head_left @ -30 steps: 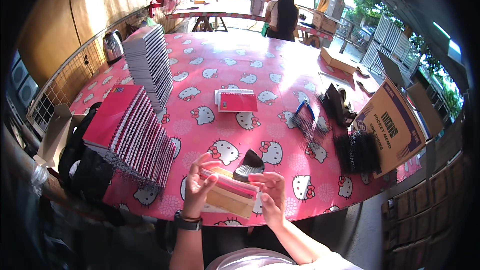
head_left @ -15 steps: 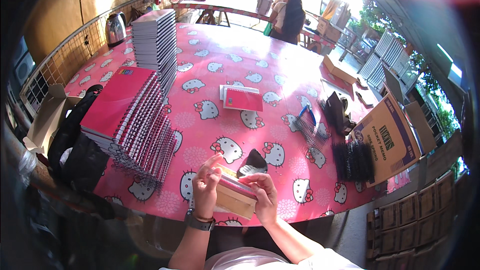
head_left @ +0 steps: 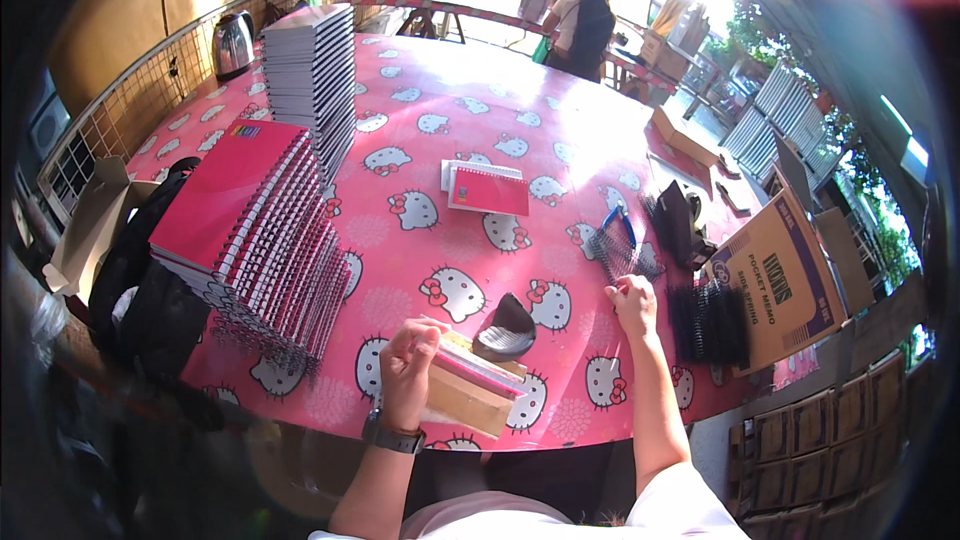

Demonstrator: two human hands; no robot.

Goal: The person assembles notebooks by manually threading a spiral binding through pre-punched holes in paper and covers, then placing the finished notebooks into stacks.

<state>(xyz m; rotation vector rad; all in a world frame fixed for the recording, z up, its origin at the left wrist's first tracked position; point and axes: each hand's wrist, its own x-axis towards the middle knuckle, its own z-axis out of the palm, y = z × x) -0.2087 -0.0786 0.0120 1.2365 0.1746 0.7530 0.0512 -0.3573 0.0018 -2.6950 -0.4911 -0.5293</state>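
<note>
So the left hand [head_left: 408,365] is pinched onto the left end of a pink notepad [head_left: 475,370], which sits on a wooden block [head_left: 468,405] by the table's near edge. Right hand's [head_left: 633,305] out at the loose black coils [head_left: 622,255], fingertips bunched, can't tell if they've grabbed one. Blue-handled pliers [head_left: 629,228] lie on those coils, and a red notebook stack [head_left: 235,190] stands off left.

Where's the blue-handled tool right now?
In the head view, the blue-handled tool lies right of centre on the pink-covered table, by the loose dark spiral coils, just beyond the right hand.
</note>
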